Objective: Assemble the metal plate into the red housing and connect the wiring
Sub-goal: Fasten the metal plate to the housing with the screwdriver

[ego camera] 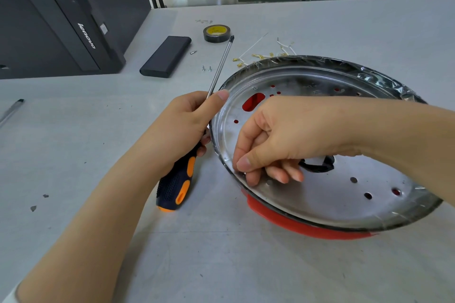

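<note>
We pinch a screw at the thin, stiff metal plate (320, 194) rim with right hand (283, 140); left hand (187, 125) grips screwdriver (182, 167). Handle by rim, edges likely sharp.

Two hands (187, 120) are seen, one screwdriver (197, 130), one plate (320, 192), one housing (295, 225), one tape roll (215, 34), two loose screws (206, 68), one black case (166, 56), one pen (11, 110).

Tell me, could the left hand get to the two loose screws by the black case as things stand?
Probably not without setting something down: the left hand is closed round the screwdriver. The path across the table to the screws looks open otherwise.
</note>
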### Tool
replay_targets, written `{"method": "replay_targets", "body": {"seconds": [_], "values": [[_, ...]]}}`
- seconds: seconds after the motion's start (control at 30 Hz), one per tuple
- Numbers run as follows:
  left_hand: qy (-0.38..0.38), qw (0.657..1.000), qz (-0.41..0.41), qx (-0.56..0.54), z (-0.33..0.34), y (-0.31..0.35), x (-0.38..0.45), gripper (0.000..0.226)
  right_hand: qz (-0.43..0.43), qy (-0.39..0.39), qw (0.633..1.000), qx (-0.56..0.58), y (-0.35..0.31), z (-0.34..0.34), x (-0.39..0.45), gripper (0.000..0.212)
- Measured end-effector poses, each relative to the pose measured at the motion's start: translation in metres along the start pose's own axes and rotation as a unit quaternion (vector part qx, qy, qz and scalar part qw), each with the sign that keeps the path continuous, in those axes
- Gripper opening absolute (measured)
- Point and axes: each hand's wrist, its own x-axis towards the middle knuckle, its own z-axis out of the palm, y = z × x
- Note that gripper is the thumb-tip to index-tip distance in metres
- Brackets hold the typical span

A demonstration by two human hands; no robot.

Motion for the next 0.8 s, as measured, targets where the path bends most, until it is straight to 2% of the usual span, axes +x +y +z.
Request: {"method": "replay_targets", "body": {"seconds": [0.13,0.33,0.8], "values": [[-0.002,1.0,0.004,0.003,0.0006,0.0005,-0.0004,0.058,0.001,0.005,1.0,-0.021,-0.0029,0.0002,0.0012,0.005],[-0.007,1.0,0.005,0.001,0.0012,0.0,-0.0005,0.058,0.027,-0.005,0.997,-0.074,-0.006,-0.002,0.0023,0.012],[-0.003,1.0,0.007,-0.001,0.0011,-0.0019,0.0012,0.058,0.021,0.004,0.998,-0.066,-0.003,-0.0011,-0.0015,0.012]]}}
